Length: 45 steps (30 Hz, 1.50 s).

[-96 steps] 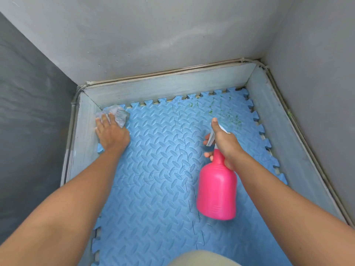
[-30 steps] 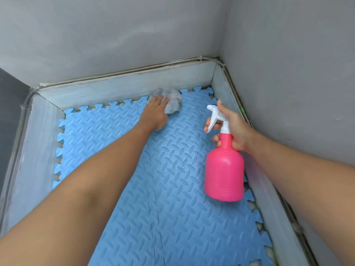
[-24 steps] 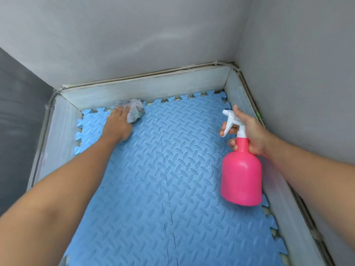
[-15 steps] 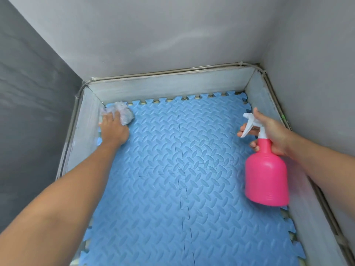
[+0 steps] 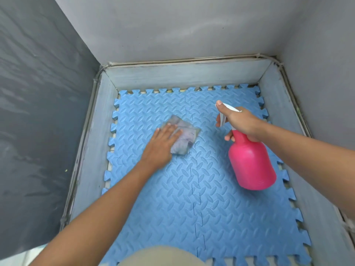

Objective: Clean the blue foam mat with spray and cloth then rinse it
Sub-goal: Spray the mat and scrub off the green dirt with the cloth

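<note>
The blue foam mat [image 5: 192, 198], made of interlocking tiles with a raised tread pattern, covers the floor of a walled corner. My left hand [image 5: 161, 146] lies flat on a grey cloth [image 5: 184, 139] and presses it onto the mat left of centre, with the fingers spread over it. My right hand [image 5: 242, 123] grips the neck and white trigger of a pink spray bottle [image 5: 251, 164], which hangs above the right side of the mat. Its nozzle points left toward the cloth.
A low grey skirting [image 5: 182, 77] borders the mat at the back, left and right, with grey walls [image 5: 182, 25] above it. A dark grey wall [image 5: 38, 112] stands at the left. A beige knee [image 5: 161, 256] shows at the bottom edge.
My left hand has slid the cloth from the mat's far left corner toward the centre. The green specks seen at the far right earlier are gone. The spray bottle stays at the right.
</note>
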Tool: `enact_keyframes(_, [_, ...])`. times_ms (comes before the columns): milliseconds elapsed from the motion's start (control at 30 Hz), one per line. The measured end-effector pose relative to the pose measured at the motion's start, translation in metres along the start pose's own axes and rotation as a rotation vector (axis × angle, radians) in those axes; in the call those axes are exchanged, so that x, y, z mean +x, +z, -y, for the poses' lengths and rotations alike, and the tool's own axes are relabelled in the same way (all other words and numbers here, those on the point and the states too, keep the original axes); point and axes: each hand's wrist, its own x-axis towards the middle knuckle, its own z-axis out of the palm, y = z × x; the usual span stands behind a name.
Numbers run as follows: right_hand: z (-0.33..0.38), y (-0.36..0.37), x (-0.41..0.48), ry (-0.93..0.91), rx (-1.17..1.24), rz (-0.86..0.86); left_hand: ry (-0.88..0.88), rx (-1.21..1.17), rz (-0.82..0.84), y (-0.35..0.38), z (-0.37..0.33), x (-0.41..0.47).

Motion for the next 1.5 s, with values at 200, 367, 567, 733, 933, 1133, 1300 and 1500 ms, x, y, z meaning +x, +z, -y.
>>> enact_keyframes(200, [0.0, -0.001, -0.008, 0.013, -0.085, -0.058, -0.687, -0.092, -0.041, -0.033, 0.112, -0.009])
enact_keyframes(367, [-0.009, -0.001, -0.005, 0.039, -0.148, -0.122, -0.5, -0.071, -0.053, -0.013, 0.061, -0.027])
enact_keyframes(567, [-0.016, -0.032, 0.004, 0.132, 0.025, -0.316, -0.278, -0.178, -0.02, 0.002, -0.029, -0.042])
enact_keyframes(733, [-0.03, -0.053, -0.002, 0.187, 0.077, -0.334, -0.131, -0.128, 0.019, 0.006, -0.047, -0.037])
enact_keyframes(933, [-0.016, -0.045, -0.014, 0.131, 0.03, -0.161, -0.128, -0.086, 0.044, -0.004, -0.045, -0.04])
enact_keyframes(1133, [-0.005, -0.026, -0.018, 0.086, -0.053, -0.046, -0.147, -0.035, 0.011, -0.006, -0.026, -0.037])
enact_keyframes(1300, [-0.009, -0.031, -0.01, 0.067, -0.006, -0.11, -0.418, -0.044, -0.106, -0.01, 0.024, -0.015])
enact_keyframes(1500, [-0.027, -0.042, -0.009, 0.128, -0.059, -0.073, -0.847, -0.068, -0.069, -0.036, 0.102, 0.026])
